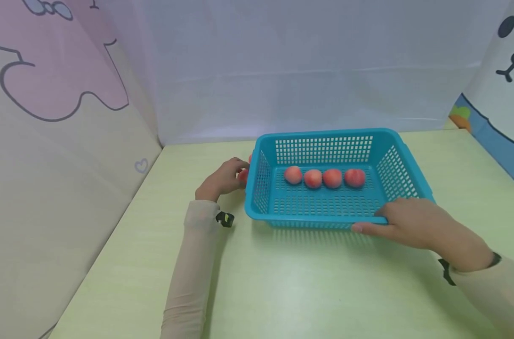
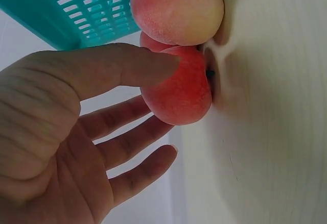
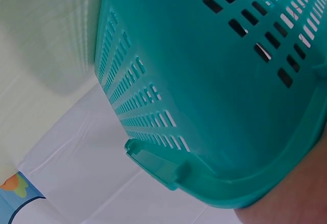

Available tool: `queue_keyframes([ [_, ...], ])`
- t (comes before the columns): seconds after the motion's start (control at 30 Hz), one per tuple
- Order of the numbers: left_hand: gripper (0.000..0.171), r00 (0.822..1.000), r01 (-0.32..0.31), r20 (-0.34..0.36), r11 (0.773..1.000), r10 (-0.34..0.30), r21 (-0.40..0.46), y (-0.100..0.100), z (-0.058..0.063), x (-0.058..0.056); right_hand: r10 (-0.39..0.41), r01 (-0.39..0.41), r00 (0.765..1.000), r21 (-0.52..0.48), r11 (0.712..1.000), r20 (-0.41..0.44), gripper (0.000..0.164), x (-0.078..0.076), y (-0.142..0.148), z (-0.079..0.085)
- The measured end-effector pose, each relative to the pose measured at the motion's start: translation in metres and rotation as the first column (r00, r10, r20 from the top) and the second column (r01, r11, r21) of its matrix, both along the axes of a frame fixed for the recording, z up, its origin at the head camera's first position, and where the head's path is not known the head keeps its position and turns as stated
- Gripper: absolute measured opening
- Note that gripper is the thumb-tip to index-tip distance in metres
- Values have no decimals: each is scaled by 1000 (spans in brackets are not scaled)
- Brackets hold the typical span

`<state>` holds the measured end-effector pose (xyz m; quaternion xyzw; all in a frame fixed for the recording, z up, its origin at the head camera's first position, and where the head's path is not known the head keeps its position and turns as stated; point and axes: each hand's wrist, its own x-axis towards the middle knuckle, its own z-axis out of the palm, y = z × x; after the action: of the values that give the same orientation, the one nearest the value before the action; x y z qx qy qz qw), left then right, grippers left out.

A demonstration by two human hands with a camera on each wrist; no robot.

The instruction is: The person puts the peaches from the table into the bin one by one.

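Observation:
A blue plastic basket (image 1: 316, 220) with slotted walls holds a row of several peaches (image 1: 313, 179). My right hand (image 1: 422, 223) grips its near right corner, thumb outside the rim and fingers over it. Just left of the basket, my left hand (image 1: 225, 179) pinches a red peach (image 2: 179, 94). The left wrist view shows the thumb across this peach and fingertips behind it. A paler peach (image 2: 179, 9) lies right beside it, and another peach (image 2: 152, 42) is mostly hidden behind the two. From the right wrist, the basket's outer wall (image 3: 204, 81) fills most of the view.
The basket stands over a pale yellow-green table (image 1: 303, 287). Behind it hangs a whitish sheet (image 1: 308, 84). Cartoon-printed cloth walls (image 1: 62, 155) border the left and right sides. Each wrist has a dark strap (image 1: 225, 219).

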<state>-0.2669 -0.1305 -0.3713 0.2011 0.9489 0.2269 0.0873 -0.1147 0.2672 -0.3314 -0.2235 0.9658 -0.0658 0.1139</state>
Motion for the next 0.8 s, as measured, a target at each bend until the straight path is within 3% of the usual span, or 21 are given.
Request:
queue_keyframes([
  [0.3,41,999,-27,44,999,25,41,-4,-2,-1,-7,7,1000,2,1000,-2,58,0,0,1],
  [0.8,45,977,-178,124,984,176,11,-3,-3,6,1,-1,1000,15,1000,7,55,-2,2,0],
])
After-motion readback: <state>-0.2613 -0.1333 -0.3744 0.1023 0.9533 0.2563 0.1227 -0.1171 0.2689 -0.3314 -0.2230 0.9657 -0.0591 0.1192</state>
